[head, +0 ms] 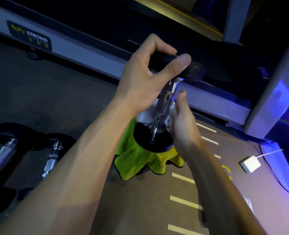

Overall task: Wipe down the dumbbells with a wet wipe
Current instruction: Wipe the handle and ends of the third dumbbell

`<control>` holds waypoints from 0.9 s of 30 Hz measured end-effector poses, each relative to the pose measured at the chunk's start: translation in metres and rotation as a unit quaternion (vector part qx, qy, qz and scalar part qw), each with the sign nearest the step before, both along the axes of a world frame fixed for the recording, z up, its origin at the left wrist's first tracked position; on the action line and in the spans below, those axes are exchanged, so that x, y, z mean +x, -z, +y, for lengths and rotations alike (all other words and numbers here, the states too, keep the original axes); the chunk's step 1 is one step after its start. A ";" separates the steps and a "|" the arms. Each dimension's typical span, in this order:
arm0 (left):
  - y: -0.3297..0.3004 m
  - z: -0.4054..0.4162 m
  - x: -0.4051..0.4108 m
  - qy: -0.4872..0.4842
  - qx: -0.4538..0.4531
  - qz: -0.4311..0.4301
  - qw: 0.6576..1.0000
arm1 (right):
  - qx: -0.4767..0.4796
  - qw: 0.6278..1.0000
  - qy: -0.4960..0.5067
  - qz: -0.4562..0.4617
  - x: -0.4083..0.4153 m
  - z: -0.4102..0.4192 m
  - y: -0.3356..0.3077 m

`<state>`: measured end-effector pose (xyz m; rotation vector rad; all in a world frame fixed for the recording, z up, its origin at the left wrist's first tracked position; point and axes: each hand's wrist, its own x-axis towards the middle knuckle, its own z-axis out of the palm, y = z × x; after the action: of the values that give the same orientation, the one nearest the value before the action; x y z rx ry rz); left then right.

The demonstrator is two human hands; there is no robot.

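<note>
both forearms reach in from the bottom edge; left hand grips the top black head of a dumbbell held upright w/ a slight tilt, thumb over the rim. right hand wraps a white wet wipe around the chrome handle, just above the lower head, over a green cloth on the floor. two more dumbbells lie on the floor at left, beside a treadmill; white charger at right.

A dark label on the treadmill frame reads "BODY STRONG"; the smaller lines beneath those words on the label are too blurred to read
</note>
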<state>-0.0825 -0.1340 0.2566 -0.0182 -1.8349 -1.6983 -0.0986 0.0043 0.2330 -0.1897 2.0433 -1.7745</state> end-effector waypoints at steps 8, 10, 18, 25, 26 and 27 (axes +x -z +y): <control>0.002 0.000 0.000 -0.030 0.002 0.005 1.000 | -0.056 0.995 0.080 -0.035 0.011 -0.012 -0.005; 0.002 0.001 0.000 -0.040 -0.001 0.001 0.999 | -0.012 0.994 0.112 0.015 0.025 -0.009 -0.007; 0.002 -0.004 -0.007 -0.051 0.000 -0.006 0.999 | -0.029 0.972 0.147 0.183 0.041 -0.004 0.009; 0.002 -0.009 -0.007 -0.034 0.000 -0.012 0.999 | -0.062 0.995 0.059 0.050 -0.010 -0.018 0.001; 0.002 -0.009 -0.006 -0.026 0.001 -0.010 1.000 | -0.075 0.996 0.050 -0.010 -0.014 -0.021 -0.003; 0.002 -0.008 -0.005 -0.019 0.002 -0.007 1.000 | -0.079 0.994 0.045 -0.061 -0.019 -0.024 -0.005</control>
<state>-0.0874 -0.1417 0.2542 0.0305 -1.8307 -1.6800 -0.1178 -0.0197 0.2384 -0.0343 1.8549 -1.9531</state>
